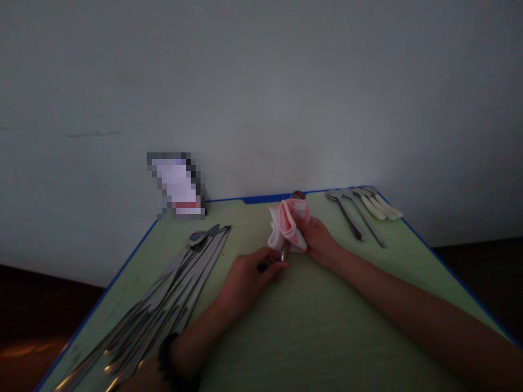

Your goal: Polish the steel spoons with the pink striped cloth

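Note:
My left hand point(255, 275) pinches the lower end of a metal spoon point(285, 251) between thumb and fingers, over the middle of the table. Folded around the spoon's middle is a pink and white cloth point(288, 224), gripped by my right hand point(321, 239). The rounded, reddish-looking tip of the spoon shows just above the cloth, near the table's far edge. Most of its length is hidden by the cloth and fingers. A dark band circles my left wrist.
Several long metal utensils point(175, 305), with a spoon among them, lie slantwise at the left. Metal spoons point(345, 212) and white-handled utensils point(378, 208) lie at the far right. A blurred phone-like device point(175, 185) leans against the wall point(261, 98). The green tabletop point(318, 337) has a blue rim.

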`<action>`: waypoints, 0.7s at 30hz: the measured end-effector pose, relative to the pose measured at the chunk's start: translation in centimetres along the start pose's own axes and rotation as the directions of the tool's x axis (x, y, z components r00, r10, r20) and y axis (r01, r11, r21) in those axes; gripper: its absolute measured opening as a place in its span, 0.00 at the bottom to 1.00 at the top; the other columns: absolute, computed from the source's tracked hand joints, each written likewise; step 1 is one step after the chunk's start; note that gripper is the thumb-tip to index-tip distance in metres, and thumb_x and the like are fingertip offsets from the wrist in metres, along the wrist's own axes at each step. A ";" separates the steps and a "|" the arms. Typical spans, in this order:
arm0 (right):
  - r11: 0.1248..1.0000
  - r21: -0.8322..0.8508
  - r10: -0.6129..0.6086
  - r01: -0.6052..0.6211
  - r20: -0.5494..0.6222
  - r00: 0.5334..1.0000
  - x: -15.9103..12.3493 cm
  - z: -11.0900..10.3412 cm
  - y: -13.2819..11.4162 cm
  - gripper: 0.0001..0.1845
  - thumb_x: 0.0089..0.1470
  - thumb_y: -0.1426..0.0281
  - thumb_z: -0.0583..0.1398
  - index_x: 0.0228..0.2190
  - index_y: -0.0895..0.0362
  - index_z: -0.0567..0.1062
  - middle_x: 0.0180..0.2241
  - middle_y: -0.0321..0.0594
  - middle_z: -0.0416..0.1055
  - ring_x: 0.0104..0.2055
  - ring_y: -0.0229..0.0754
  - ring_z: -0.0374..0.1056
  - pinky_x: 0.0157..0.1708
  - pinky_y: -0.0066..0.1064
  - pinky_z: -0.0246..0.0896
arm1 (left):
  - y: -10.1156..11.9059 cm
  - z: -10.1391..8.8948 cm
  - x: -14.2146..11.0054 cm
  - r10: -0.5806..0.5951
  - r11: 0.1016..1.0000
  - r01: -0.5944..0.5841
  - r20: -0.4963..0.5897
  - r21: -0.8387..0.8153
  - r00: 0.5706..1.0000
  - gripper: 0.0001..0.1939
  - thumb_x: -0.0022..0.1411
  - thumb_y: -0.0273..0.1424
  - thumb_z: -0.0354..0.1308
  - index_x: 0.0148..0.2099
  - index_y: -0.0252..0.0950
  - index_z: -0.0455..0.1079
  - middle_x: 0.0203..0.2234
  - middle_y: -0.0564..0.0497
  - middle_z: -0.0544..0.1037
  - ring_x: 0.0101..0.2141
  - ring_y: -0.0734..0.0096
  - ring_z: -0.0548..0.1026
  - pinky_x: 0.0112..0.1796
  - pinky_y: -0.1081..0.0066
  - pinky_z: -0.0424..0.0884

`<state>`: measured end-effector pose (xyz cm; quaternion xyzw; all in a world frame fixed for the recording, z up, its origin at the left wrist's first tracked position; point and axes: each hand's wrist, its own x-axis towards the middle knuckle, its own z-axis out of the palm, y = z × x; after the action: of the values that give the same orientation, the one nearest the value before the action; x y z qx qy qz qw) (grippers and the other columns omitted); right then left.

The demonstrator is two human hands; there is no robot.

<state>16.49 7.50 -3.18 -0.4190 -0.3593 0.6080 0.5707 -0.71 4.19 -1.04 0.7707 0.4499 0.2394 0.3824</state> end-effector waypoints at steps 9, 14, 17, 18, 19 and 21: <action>0.925 -0.336 -0.115 0.178 0.198 0.973 -0.8 0.1 -0.8 0.20 0.50 0.54 0.57 0.27 0.60 0.71 0.19 0.31 0.63 0.21 0.32 0.55 0.22 0.25 0.51 | -0.3 -0.6 0.5 -0.019 0.943 -0.033 -0.153 -0.332 0.988 0.13 0.65 0.40 0.46 0.40 0.35 0.63 0.23 0.55 0.68 0.20 0.76 0.64 0.21 0.77 0.60; 0.660 -0.656 -0.020 0.367 0.472 0.881 -1.5 0.4 -1.7 0.18 0.54 0.59 0.55 0.32 0.61 0.73 0.29 0.38 0.71 0.29 0.36 0.63 0.31 0.27 0.57 | -0.7 -0.8 0.8 -0.098 0.926 0.007 -0.223 -0.377 0.970 0.17 0.65 0.43 0.44 0.38 0.35 0.63 0.20 0.58 0.64 0.19 0.76 0.62 0.19 0.77 0.58; 0.559 -0.698 0.025 0.447 0.553 0.833 -1.7 0.5 -2.4 0.18 0.56 0.59 0.53 0.35 0.61 0.73 0.31 0.40 0.73 0.31 0.37 0.65 0.32 0.27 0.57 | -0.8 -0.9 0.8 -0.086 0.955 0.023 -0.206 -0.295 0.975 0.18 0.65 0.42 0.46 0.29 0.35 0.64 0.17 0.58 0.63 0.18 0.76 0.61 0.19 0.77 0.57; 0.542 -0.709 0.057 0.451 0.567 0.822 -1.7 0.5 -2.7 0.19 0.56 0.58 0.52 0.36 0.61 0.73 0.32 0.41 0.73 0.31 0.37 0.65 0.32 0.27 0.57 | -0.8 -0.9 0.8 -0.084 0.956 0.023 -0.196 -0.294 0.977 0.18 0.65 0.42 0.46 0.28 0.35 0.64 0.16 0.58 0.63 0.18 0.76 0.61 0.18 0.77 0.56; 0.524 -0.723 0.104 0.450 0.579 0.809 -1.7 0.5 -3.1 0.20 0.57 0.57 0.52 0.36 0.60 0.73 0.33 0.41 0.74 0.31 0.37 0.65 0.32 0.27 0.57 | -0.8 -0.9 0.8 -0.082 0.953 0.021 -0.190 -0.301 0.978 0.18 0.65 0.41 0.46 0.28 0.35 0.64 0.16 0.58 0.63 0.17 0.76 0.61 0.18 0.78 0.56; 0.469 -0.761 0.220 0.448 0.592 0.775 -1.8 0.4 -4.2 0.21 0.57 0.56 0.50 0.36 0.60 0.73 0.33 0.41 0.74 0.30 0.38 0.65 0.31 0.27 0.57 | -0.8 -0.8 0.9 -0.080 0.948 0.017 -0.187 -0.317 0.979 0.18 0.66 0.41 0.45 0.31 0.35 0.66 0.14 0.59 0.62 0.16 0.77 0.60 0.18 0.78 0.55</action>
<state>17.77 6.15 1.01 -0.3982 -0.8117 0.3944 0.1643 -1.28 5.49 -1.19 0.6611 0.4608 0.3735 0.4595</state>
